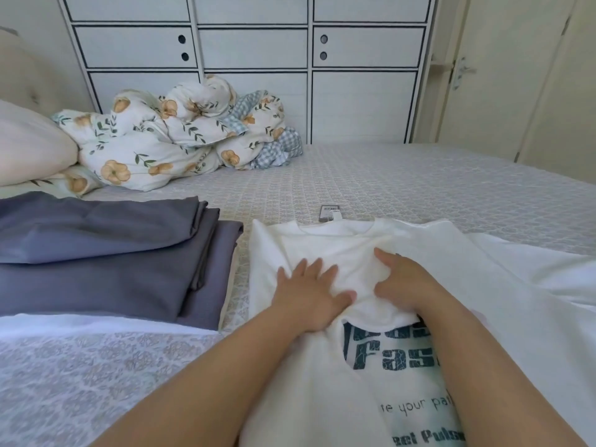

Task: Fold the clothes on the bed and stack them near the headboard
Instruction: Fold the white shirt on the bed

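Observation:
A white T-shirt (361, 395) with dark green print lies spread on the bed in front of me, neck toward the far side. My left hand (309, 293) lies flat on its chest area with fingers straight and spread. My right hand (403, 282) rests beside it, fingers bent into a bunched fold of the white fabric. A tag (329, 212) sticks out past the shirt's collar. Two folded grey-blue garments (106, 253) are stacked to the left, toward the headboard (22, 69).
A crumpled floral duvet (180, 133) and a cream pillow (29, 146) lie at the far left of the bed. White wardrobe drawers (251, 46) stand behind the bed, with a door (503, 75) at the right. The patterned bed cover (419, 182) stretches to the right.

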